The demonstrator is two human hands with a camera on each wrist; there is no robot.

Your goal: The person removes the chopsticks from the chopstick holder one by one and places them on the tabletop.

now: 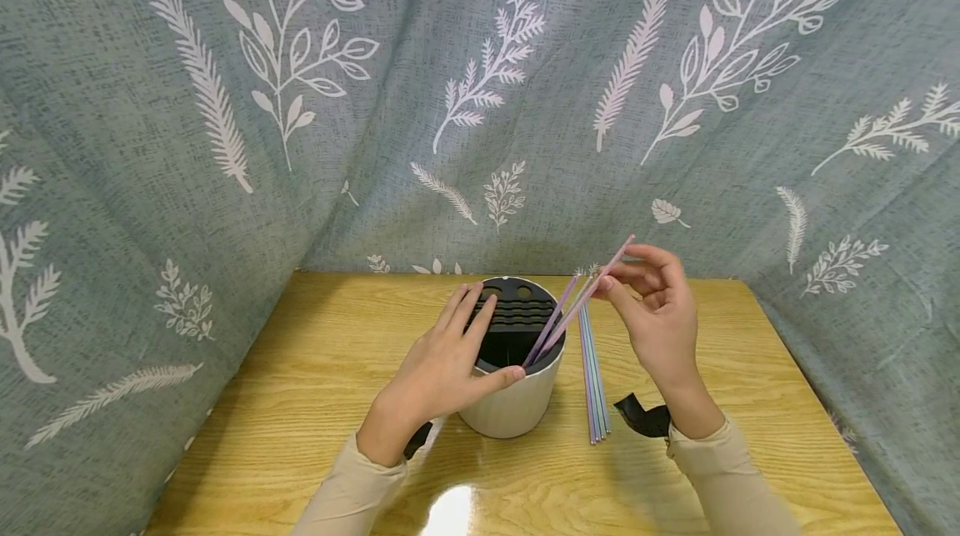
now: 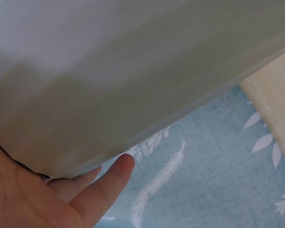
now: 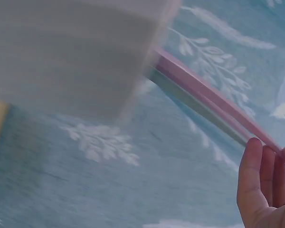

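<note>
A round white cutlery holder [image 1: 504,413] with a black slotted insert [image 1: 517,318] stands on the table. My left hand [image 1: 442,353] rests across its top, fingers spread and nearly straight, thumb at the near rim. In the left wrist view its fingertips lie along the holder's wall [image 2: 118,71]. My right hand [image 1: 660,303] pinches slender pink chopsticks [image 1: 600,284] near their upper ends; their lower ends are hidden inside the holder. Beside them a purple chopstick [image 1: 553,321] leans out of the opening. The right wrist view shows the pink chopsticks [image 3: 213,102] slanting from holder to fingertips.
Several purple and bluish chopsticks [image 1: 594,378] lie in a bundle on the wooden table [image 1: 315,403], right of the holder. A blue-grey leaf-patterned cloth [image 1: 420,102] hangs behind and at both sides. Black straps [image 1: 643,418] show at the wrists.
</note>
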